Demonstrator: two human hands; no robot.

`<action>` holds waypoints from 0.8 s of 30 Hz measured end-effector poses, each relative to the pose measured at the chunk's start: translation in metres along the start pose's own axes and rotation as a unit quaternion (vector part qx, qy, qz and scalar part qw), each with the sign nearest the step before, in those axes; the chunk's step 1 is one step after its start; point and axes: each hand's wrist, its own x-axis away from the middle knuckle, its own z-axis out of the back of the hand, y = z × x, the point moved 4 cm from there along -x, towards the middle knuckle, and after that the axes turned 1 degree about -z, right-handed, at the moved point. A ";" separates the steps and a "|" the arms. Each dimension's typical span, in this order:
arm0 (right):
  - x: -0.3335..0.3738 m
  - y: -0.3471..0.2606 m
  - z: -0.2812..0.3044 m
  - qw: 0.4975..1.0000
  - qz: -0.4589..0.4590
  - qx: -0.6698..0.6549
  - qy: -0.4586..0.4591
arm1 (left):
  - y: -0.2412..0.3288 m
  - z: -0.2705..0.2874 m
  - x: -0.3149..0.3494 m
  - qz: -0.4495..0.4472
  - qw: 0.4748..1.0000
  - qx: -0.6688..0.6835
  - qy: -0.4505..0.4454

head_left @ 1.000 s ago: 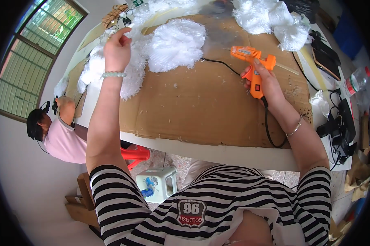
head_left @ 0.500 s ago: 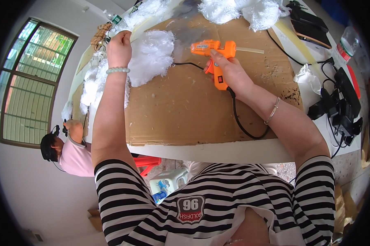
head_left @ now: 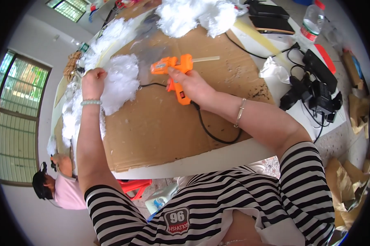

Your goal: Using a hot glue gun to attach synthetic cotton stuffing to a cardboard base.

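Observation:
My right hand (head_left: 193,87) is wrapped round the handle of an orange hot glue gun (head_left: 185,62), held above a brown cardboard sheet (head_left: 152,131). The gun's nozzle points left, and a pale glue stick (head_left: 207,59) juts from its back end. At the left, my left hand (head_left: 93,83) is closed beside a flat piece of white fluffy fibre (head_left: 122,78). Whatever its fingers hold, if anything, is hidden. More white fluff (head_left: 72,117) lies under and beside the left wrist. From the gun's handle a black cord (head_left: 205,127) loops over the cardboard.
Big white fluffy clumps (head_left: 193,16) lie at the far edge. On the right are crumpled tissue (head_left: 273,69), black adapters with cables (head_left: 316,94), a plastic bottle (head_left: 312,22) and a black case (head_left: 271,18). At the left sits another person (head_left: 68,190) in pink.
The whole view has shifted and tilted, so the table sits lower and further left. My right hand keeps its grip on the glue gun. My left hand stays closed by the fluff.

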 end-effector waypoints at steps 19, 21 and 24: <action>0.004 -0.003 0.002 0.999 -0.028 0.014 -0.007 | 0.039 0.044 0.045 0.188 0.860 0.463 0.104; 0.007 -0.008 -0.003 0.999 -0.039 0.009 0.001 | 0.071 0.042 0.058 0.214 0.819 0.520 0.118; 0.005 -0.012 -0.004 0.997 -0.030 -0.068 0.019 | 0.107 0.017 0.070 0.215 0.751 0.612 0.124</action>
